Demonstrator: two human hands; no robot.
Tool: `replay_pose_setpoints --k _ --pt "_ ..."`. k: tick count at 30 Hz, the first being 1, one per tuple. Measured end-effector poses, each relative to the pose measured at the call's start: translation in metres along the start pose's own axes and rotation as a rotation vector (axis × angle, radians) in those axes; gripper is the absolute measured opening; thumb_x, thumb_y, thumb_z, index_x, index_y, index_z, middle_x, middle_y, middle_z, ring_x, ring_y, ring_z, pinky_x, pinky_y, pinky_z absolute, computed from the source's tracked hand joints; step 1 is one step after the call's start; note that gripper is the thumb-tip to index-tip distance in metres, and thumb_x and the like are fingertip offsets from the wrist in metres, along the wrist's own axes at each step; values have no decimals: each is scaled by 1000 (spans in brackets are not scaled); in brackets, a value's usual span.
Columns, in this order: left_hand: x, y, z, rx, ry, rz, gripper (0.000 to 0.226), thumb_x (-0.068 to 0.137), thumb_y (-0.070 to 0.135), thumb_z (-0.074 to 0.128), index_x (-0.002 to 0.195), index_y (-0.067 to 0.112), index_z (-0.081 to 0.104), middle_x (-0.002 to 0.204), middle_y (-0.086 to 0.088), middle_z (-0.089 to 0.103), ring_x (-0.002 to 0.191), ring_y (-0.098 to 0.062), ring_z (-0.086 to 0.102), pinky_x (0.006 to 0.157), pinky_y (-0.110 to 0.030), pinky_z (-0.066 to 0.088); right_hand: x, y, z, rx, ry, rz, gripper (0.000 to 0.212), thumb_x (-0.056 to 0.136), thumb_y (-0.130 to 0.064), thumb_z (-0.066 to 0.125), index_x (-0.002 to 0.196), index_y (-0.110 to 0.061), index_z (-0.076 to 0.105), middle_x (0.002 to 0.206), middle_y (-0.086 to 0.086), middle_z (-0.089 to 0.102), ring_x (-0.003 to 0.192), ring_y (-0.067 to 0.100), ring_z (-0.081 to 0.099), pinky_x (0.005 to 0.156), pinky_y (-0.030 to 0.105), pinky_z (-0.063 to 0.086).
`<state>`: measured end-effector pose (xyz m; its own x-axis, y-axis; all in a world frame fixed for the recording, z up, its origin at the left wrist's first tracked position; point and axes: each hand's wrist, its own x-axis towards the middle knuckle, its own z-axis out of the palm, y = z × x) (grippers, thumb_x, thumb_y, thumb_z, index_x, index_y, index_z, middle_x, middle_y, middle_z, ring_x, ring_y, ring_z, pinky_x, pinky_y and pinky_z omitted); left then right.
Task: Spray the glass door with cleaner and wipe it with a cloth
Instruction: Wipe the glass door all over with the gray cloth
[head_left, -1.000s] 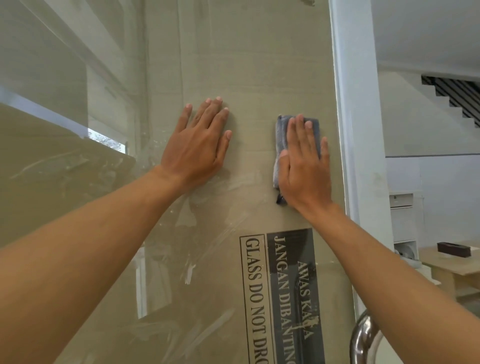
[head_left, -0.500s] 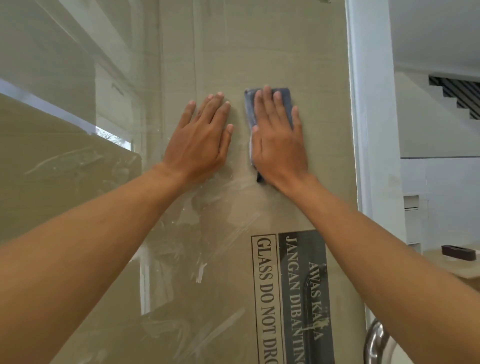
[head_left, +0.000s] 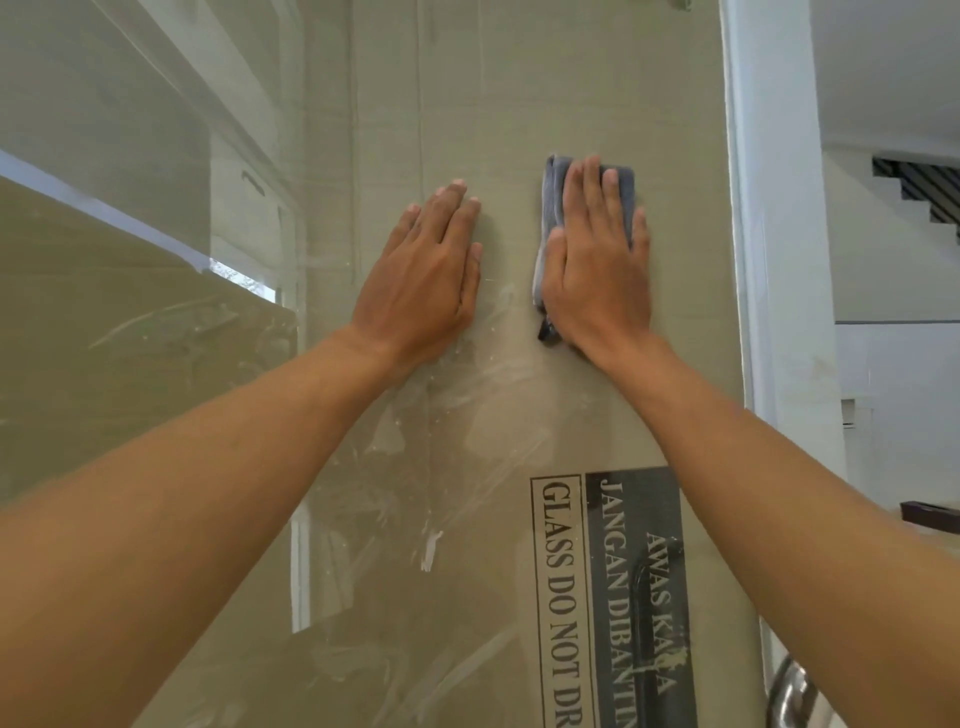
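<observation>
Wiping step under way: the right hand (head_left: 597, 270) lies flat, fingers straight, pressing the folded grey cloth (head_left: 553, 197) onto the glass door (head_left: 571, 78) at one o'clock of centre; the left hand (head_left: 426, 280), flat and holding nothing, braces at its nine o'clock. Smears (head_left: 431, 551) show toward six o'clock, so the next stroke likely needs firm downward pressure; the printed warning (head_left: 561, 571) at five o'clock reads "GLASS DO NOT DR…" and "JANGAN DIBANTIN…".

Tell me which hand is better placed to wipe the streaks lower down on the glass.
Right, probably. The right hand presses the grey cloth flat against the glass door, while the left hand rests bare on it. The streaks lie just below, so the right could slide down.
</observation>
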<state>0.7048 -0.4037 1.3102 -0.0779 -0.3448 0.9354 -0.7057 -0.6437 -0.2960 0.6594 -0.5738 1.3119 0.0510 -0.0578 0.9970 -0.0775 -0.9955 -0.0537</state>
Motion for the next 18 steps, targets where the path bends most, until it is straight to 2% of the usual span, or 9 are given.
replay_pose_setpoints --k 5,9,14,18 --pt "1 -1 -2 -53 72 -7 44 104 20 32 143 0 38 153 -18 33 141 -27 34 117 -41 26 28 -25 7 -13 -1 -22 57 103 -22 25 157 -11 11 165 4 6 152 17 2 123 43 2" --pt "2 4 -4 -124 188 -21 41 102 20 35 137 0 45 144 -17 43 133 -28 43 109 -43 35 11 -33 10 23 2 -158 55 104 -24 27 157 -13 14 164 3 12 152 16 5 123 42 2" --pt "-4 20 1 -67 281 32 36 99 18 40 129 3 54 128 -13 55 115 -28 52 100 -36 37 -22 -35 12 91 -58 -338 57 105 -33 37 155 -11 21 163 5 17 152 18 8 123 43 0" --pt "-15 30 8 -12 341 49 33 98 17 43 122 3 60 121 -12 60 109 -29 54 97 -36 38 -46 -32 13 102 -59 -381 61 101 -35 43 153 -7 26 161 12 22 151 23 13 123 47 4"
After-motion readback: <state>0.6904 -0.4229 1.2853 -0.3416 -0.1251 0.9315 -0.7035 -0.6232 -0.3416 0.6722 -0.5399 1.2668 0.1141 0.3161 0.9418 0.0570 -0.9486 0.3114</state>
